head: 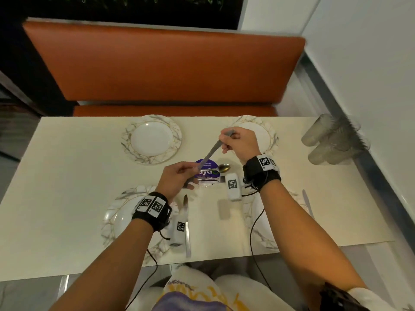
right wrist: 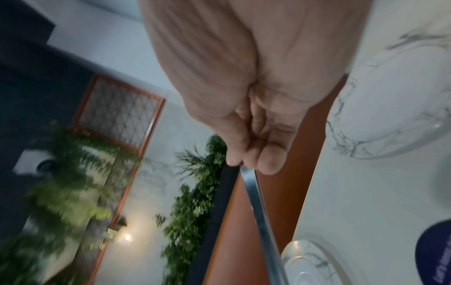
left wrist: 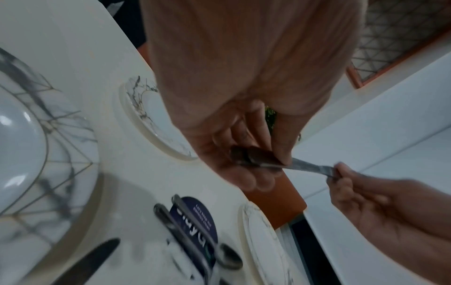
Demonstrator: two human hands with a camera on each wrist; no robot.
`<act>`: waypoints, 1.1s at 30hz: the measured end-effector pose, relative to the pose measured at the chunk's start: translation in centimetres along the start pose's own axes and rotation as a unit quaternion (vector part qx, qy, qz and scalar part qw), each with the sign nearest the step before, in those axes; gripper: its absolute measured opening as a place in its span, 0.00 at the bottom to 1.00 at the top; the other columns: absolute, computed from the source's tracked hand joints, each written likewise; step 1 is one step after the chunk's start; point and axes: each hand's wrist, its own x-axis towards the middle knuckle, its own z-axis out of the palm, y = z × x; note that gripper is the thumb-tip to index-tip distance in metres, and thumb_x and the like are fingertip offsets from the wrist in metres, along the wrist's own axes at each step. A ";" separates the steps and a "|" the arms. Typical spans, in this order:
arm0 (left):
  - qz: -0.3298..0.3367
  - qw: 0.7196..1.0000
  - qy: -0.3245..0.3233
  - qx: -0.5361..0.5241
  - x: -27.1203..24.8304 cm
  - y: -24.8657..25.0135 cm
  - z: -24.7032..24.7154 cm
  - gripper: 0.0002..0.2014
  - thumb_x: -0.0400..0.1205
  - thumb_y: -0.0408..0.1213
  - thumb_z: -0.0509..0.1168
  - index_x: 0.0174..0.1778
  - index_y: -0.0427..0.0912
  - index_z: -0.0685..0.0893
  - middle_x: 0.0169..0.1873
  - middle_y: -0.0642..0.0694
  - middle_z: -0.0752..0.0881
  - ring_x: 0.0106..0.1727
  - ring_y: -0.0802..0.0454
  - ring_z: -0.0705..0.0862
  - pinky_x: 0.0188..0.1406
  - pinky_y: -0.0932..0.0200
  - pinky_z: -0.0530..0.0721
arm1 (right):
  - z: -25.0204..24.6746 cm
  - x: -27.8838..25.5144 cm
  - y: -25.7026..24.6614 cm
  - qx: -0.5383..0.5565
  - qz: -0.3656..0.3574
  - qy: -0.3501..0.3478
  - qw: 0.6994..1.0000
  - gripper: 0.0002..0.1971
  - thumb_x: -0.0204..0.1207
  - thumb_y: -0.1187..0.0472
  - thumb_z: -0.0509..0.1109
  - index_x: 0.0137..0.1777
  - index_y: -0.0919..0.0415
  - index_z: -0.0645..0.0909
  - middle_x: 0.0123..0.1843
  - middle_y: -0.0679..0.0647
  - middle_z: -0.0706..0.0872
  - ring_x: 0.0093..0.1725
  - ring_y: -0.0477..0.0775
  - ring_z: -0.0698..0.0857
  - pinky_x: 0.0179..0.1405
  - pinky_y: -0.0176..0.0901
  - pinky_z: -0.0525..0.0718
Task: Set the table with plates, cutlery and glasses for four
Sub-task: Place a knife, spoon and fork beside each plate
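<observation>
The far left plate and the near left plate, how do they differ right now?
The far left plate lies fully in view with no cutlery beside it, while the near left plate is partly hidden under the left forearm and has a knife lying on the table along its right side. The far one sits by the bench edge, the near one by the person's edge. Both share the same marbled rim and white centre.

1. The right hand (right wrist: 244, 108) pinches the end of a metal knife (right wrist: 262, 221) between thumb and fingertips.
2. The knife slants across an orange bench (right wrist: 310, 154).
3. Two marbled plates (right wrist: 390, 115) sit on the pale table (right wrist: 354, 192) (one only partly seen).
4. Blurred greenery (right wrist: 190, 212) behind.
</observation>
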 end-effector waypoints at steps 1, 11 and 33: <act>0.009 1.000 0.023 -0.014 0.3 0.6 -0.7 0.12 0.80 0.34 0.78 0.59 0.39 0.90 0.43 0.41 0.95 0.40 0.47 0.92 0.39 0.52 0.90 | 0.2 -0.1 0.1 0.034 0.009 0.030 0.999 0.11 0.77 0.69 0.77 0.58 0.66 0.86 0.37 0.62 0.91 0.33 0.59 0.88 0.43 0.56 0.91; 0.041 0.966 0.161 -0.196 5.5 4.2 -2.1 0.16 0.81 0.30 0.77 0.63 0.29 0.86 0.49 0.33 0.93 0.47 0.42 0.94 0.45 0.55 0.92 | 3.9 -5.0 2.6 -0.051 0.032 -0.099 0.993 0.09 0.80 0.71 0.72 0.58 0.65 0.88 0.34 0.57 0.89 0.28 0.56 0.87 0.29 0.42 0.85; -0.049 0.991 0.091 -0.082 15.4 1.4 8.9 0.15 0.83 0.23 0.72 0.63 0.40 0.89 0.46 0.35 0.94 0.48 0.41 0.95 0.44 0.53 0.93 | -2.4 5.9 8.0 -0.186 0.033 -0.015 0.982 0.07 0.75 0.63 0.78 0.52 0.62 0.88 0.42 0.55 0.92 0.39 0.48 0.89 0.38 0.29 0.85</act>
